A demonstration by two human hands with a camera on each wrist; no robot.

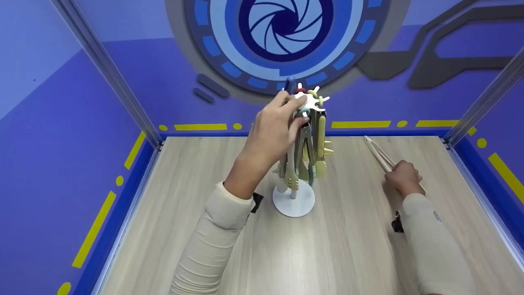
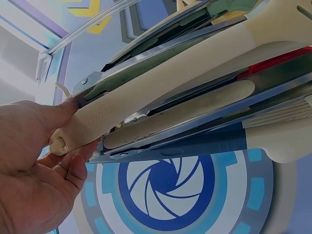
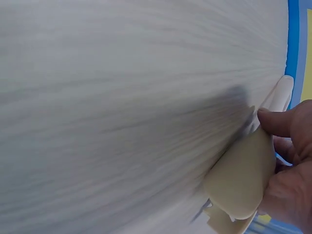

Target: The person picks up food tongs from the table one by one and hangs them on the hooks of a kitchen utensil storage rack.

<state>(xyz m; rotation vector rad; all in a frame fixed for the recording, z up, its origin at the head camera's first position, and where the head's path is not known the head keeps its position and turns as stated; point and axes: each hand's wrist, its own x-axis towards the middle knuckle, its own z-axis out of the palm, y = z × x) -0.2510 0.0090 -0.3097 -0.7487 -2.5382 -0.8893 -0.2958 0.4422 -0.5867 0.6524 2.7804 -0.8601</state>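
My left hand (image 1: 272, 127) is at the top of a white utensil rack (image 1: 301, 209). In the left wrist view, its thumb and fingers pinch the hole end of a long cream handle belonging to a slotted spoon (image 2: 161, 83). The spoon hangs head down among several other utensils. To the right, my right hand (image 1: 403, 178) grips cream tongs (image 1: 378, 153) low over the wooden table, their joined end pointing to the back edge. In the right wrist view, the broad cream tips of the tongs (image 3: 241, 175) show beside the fingers.
Metal tongs (image 1: 307, 143) with green tips and a yellow-handled utensil (image 1: 321, 139) hang on the rack's right side. A dark blue handle (image 1: 290, 85) is at the back. Blue printed panels and metal posts enclose the table (image 1: 348, 246).
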